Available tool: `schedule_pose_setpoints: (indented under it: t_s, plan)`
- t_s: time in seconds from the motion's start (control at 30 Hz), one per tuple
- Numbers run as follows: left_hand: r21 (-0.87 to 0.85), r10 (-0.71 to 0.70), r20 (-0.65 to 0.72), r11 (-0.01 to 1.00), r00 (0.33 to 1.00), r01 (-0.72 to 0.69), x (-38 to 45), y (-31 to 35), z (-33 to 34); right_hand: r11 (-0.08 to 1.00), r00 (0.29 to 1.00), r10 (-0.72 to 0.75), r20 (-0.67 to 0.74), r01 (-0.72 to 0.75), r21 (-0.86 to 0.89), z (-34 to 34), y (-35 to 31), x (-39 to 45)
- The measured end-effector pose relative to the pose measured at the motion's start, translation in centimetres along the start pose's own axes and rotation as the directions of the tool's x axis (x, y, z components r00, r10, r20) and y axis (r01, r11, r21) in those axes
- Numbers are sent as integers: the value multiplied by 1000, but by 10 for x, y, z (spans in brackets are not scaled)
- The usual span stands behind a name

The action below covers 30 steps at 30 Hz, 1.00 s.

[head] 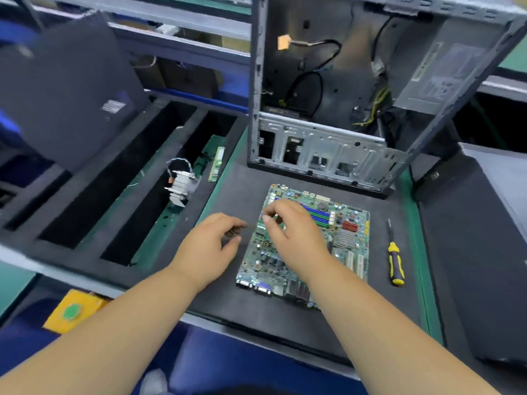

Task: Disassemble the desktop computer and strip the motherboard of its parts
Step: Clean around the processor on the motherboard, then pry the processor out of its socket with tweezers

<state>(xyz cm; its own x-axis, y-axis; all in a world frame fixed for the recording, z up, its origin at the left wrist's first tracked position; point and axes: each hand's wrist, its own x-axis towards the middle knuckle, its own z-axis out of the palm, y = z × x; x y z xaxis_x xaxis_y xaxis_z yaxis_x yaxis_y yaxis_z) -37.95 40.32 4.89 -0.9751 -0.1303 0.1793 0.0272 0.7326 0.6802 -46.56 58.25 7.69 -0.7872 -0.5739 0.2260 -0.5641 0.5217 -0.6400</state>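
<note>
The green motherboard (348,238) lies flat on the dark mat (328,317), with blue memory slots near its far side. My right hand (291,232) hovers over the board's left half, fingers curled, thumb and forefinger close together near the left edge. Whether they pinch anything is hidden. My left hand (211,246) rests just left of the board, fingers loosely curled with a gap between thumb and forefinger and nothing visible in it. The gutted computer case (328,155) stands open behind the board, loose cables hanging inside.
A yellow-and-black screwdriver (395,260) lies on the mat right of the board. The black foam tray (85,195) on the left holds a finned heatsink (179,185) and a memory stick (216,163). A black side panel (65,89) leans at far left. A yellow box (74,310) sits at the bench front.
</note>
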Motion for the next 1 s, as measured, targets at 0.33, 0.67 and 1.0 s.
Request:
schedule_pose_setpoints:
  t_s: [0.33, 0.67, 1.0]
  plan:
    - [-36, -127, -121, 992, 984, 124, -44, -67, -73, 993, 983, -95, 155, 83, 80, 89, -79, 39]
    - [-53, -417, -291, 906, 861, 420, -142, -162, -193, 959, 892, -264, 366, 200, 202, 230, -212, 68]
    - [265, -800, -388, 378, 457, 887, -229, -262, -238, 957, 851, -265, 454, 173, 235, 309, -277, 69]
